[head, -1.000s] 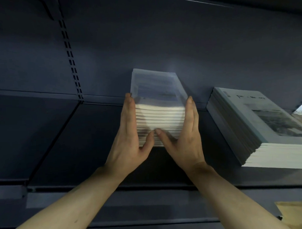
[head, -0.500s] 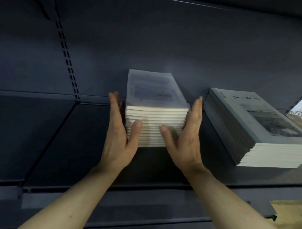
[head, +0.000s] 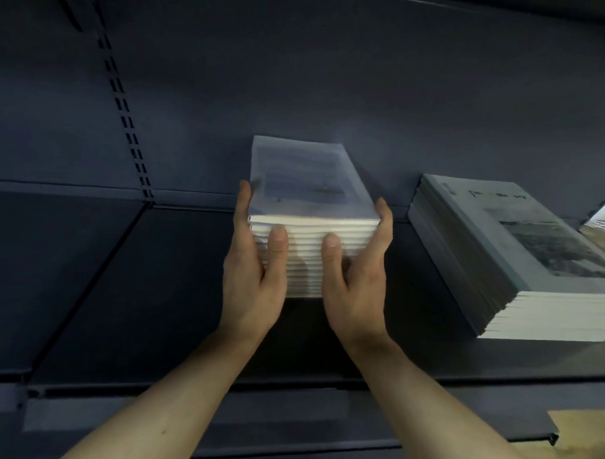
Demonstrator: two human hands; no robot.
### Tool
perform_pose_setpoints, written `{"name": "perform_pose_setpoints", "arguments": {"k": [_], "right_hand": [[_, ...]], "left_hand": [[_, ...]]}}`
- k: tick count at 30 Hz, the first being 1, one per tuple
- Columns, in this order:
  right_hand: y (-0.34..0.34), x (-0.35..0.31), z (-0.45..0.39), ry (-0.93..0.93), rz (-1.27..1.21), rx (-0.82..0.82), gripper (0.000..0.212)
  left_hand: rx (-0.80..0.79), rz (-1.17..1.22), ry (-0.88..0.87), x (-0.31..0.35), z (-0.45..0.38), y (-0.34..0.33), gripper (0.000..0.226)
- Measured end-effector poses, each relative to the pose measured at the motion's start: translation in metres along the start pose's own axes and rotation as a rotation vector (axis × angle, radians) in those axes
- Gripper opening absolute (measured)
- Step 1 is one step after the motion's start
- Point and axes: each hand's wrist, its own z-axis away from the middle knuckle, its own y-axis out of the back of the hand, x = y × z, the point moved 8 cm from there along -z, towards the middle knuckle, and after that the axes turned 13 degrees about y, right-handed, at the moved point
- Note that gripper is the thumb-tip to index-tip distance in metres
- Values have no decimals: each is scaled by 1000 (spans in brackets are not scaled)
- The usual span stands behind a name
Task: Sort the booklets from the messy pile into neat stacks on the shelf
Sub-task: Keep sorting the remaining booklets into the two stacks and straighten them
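On the dark blue-grey shelf (head: 180,302), seen from below eye level by the head camera, 2 stacks of booklets are observed. Behind it, a back panel of the same colour is crossed by a slotted upright (head: 127,125) left of centre. A wider stack (head: 521,256) is set at the right, well apart from the hands, with a grey cover bearing a dark photograph and faint lettering; its white page edges are turned toward the viewer. At the far right edge a pale sheet (head: 604,218) is partly seen. A narrower stack (head: 310,208) is placed at centre, near the back panel, with its pale cover blurred. This stack is clasped from both sides. The left hand (head: 253,275) is laid flat against the left side, fingers straight, thumb pressed on the front page edges. The right hand (head: 359,272) is placed likewise on the right side, fingers extended upward, thumb on the front edges. Neither hand is curled round the stack.
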Motion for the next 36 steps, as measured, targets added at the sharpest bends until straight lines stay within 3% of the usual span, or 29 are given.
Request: {"name": "perform_pose_setpoints", "arguments": {"k": [12,20,26,31,36], "right_hand": [[-1,5,1,-8,22,-1,78],[-2,4,-1,-46,88,-17,78],[9,15,11,-226,100,-155,122],[13,27,17,-273,141,-282,90],[15,31,17,-289,161,-252,88]], "left_hand": [[-59,237,156,-6,-6,0,65],[-98,258,227,-7,-7,-1,63],[-340,-23,247,-17,2,5,90],[-346,-246,200,-29,4,7,101],[-279,-322,236,-36,0,8,97]]}}
